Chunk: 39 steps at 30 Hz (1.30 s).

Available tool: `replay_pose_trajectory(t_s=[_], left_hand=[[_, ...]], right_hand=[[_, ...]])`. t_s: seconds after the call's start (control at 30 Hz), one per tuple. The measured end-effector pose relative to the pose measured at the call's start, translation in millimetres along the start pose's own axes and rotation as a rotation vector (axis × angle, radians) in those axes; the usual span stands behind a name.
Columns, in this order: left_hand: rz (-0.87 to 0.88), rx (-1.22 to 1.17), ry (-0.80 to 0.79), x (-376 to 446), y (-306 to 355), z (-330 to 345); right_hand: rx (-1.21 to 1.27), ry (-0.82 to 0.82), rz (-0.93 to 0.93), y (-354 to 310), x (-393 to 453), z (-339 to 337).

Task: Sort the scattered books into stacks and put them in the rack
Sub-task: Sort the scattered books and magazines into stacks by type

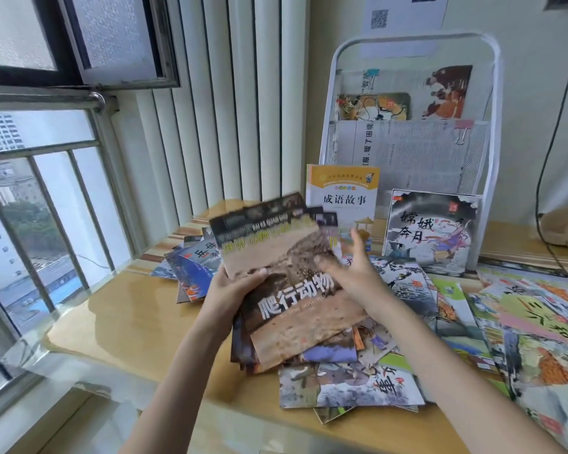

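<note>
The left hand [233, 290] gripped a bundle of thin brown books [295, 309] at its left edge, thumb curled over the top cover, holding them above the wooden table [138, 319]. The uppermost book [269, 237] in the bundle was tilted up and blurred, so its title could not be read. The right hand [354, 273] lay against the right side of the bundle with its fingers spread and fairly straight; it seemed to rest on the cover rather than clamp it, though the blur left that uncertain.

More books lay scattered on the table: a grey one [348, 385] just below the bundle, a blue one [194, 273] to the left, and a spread of colourful ones [532, 326] to the right. At the back stood the white wire rack [492, 93], with printed sheets in its upper pockets. An orange-topped book [345, 198] and a grey picture book [430, 231] stood upright at its lower front. A window [40, 178] with bars was on the left.
</note>
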State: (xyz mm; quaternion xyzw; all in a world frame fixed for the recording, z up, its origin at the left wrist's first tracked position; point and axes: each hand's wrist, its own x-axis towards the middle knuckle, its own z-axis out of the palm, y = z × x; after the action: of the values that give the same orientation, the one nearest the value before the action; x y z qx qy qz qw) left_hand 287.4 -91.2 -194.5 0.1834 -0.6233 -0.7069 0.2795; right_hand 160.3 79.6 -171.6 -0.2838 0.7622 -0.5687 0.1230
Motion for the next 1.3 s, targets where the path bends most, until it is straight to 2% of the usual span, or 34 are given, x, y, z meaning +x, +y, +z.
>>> replay_pose_trajectory(t_s=[0.07, 0.13, 0.23, 0.3, 0.37, 0.43, 0.57, 0.67, 0.77, 0.87, 0.93, 1.0, 1.1, 1.3], left_hand=[[0.139, 0.008, 0.010, 4.3, 20.3, 0.1], [0.268, 0.055, 0.003, 5.7, 42.8, 0.8], [0.362, 0.119, -0.013, 3.5, 56.3, -1.6], [0.344, 0.138, -0.016, 1.2, 50.6, -6.9], [0.296, 0.079, 0.007, -3.0, 40.0, -11.9], [0.248, 0.016, 0.020, -7.3, 31.6, -12.2], [0.188, -0.033, 0.102, -10.9, 29.0, -4.7], [0.169, -0.086, 0.223, -13.5, 37.5, -6.0], [0.040, -0.049, 0.337, -18.7, 50.6, -36.6], [-0.066, 0.141, 0.386, -21.8, 63.8, -99.2], [-0.111, 0.214, 0.476, -30.3, 65.0, -140.5], [-0.177, 0.405, 0.509, -38.6, 55.3, -174.2], [-0.224, 0.602, 0.493, -45.4, 29.5, -204.6], [-0.124, 0.483, 0.696, -33.1, 3.6, -208.0]], right_hand=[[0.158, 0.037, -0.091, -23.4, -1.5, -0.9], [0.215, 0.054, -0.164, -42.1, -3.6, 1.1], [0.249, 0.073, -0.162, -50.8, -9.0, 3.2], [0.196, -0.001, -0.110, -43.8, -12.1, 6.0], [0.121, -0.075, 0.018, -33.1, -16.9, 14.4], [0.062, -0.079, 0.104, -21.9, -17.5, 24.0], [0.054, 0.031, 0.076, -23.9, -16.4, 33.2], [0.019, 0.054, 0.023, -42.1, -16.1, 44.2], [-0.013, -0.086, 0.029, -56.4, -1.8, 65.1], [-0.192, -0.406, 0.213, -61.8, 13.3, 91.0], [-0.318, -0.659, 0.318, -60.4, 15.6, 114.3], [-0.454, -0.822, 0.299, -52.6, 16.1, 140.6], [-0.605, -0.785, 0.164, -52.1, 18.5, 170.2], [-0.904, -0.733, -0.026, -58.7, 36.4, 189.4]])
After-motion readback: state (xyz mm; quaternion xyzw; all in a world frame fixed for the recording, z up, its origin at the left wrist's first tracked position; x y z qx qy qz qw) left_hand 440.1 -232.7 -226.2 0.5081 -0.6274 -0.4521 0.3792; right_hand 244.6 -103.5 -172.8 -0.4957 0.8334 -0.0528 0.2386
